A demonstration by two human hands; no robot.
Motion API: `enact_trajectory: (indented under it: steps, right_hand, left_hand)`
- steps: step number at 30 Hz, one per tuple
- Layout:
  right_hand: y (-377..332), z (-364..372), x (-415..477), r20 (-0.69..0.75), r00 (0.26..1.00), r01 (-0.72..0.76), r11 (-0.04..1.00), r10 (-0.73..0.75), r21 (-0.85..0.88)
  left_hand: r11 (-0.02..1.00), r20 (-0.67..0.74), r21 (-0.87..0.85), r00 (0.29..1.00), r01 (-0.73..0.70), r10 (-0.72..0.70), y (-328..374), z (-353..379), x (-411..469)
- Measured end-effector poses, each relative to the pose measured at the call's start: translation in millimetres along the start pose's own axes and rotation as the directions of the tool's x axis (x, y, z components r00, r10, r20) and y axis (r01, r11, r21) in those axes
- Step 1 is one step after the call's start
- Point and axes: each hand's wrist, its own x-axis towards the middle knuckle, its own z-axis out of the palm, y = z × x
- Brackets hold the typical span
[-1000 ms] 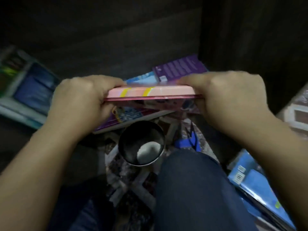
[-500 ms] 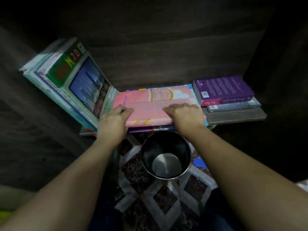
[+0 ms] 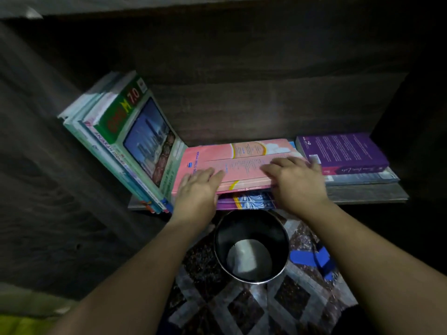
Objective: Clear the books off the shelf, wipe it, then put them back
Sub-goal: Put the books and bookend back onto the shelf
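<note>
Hands flat: left hand (image 3: pixel 197 189), right hand (image 3: pixel 296 180) pressing pink book (image 3: pixel 242 157).

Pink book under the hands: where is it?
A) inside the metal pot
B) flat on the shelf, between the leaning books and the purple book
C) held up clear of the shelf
B: the pink book lies flat on the shelf stack, left hand and right hand resting on its cover.
</note>
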Motion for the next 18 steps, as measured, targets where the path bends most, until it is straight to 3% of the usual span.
enact_trajectory:
  steps: [4,7,12,15,18]
  right_hand:
    - [14,-11,0,0.094,0.952,-0.298,0.952,0.292,0.063]
    - [16,-19,-3,0.063,0.955,-0.298,0.937,0.291,0.181]
    - [-10,-47,-7,-0.290,0.938,-0.083,0.937,0.188,0.339]
    - [-32,-54,-12,-0.522,0.847,0.139,0.904,0.103,0.405]
    - [-48,-56,-12,-0.635,0.768,0.344,0.786,0.079,0.514]
  left_hand:
    - [0.999,-0.052,-0.038,0.998,0.024,-0.026,4,0,-5]
    - [0.994,-0.057,-0.105,0.998,0.029,-0.035,2,0,-5]
    - [0.948,-0.131,-0.316,0.987,0.046,-0.091,9,-18,0]
    - [0.916,-0.199,-0.400,0.978,-0.020,-0.066,33,-29,-1]
    - [0.858,-0.304,-0.513,0.935,0.003,-0.185,45,-34,-4]
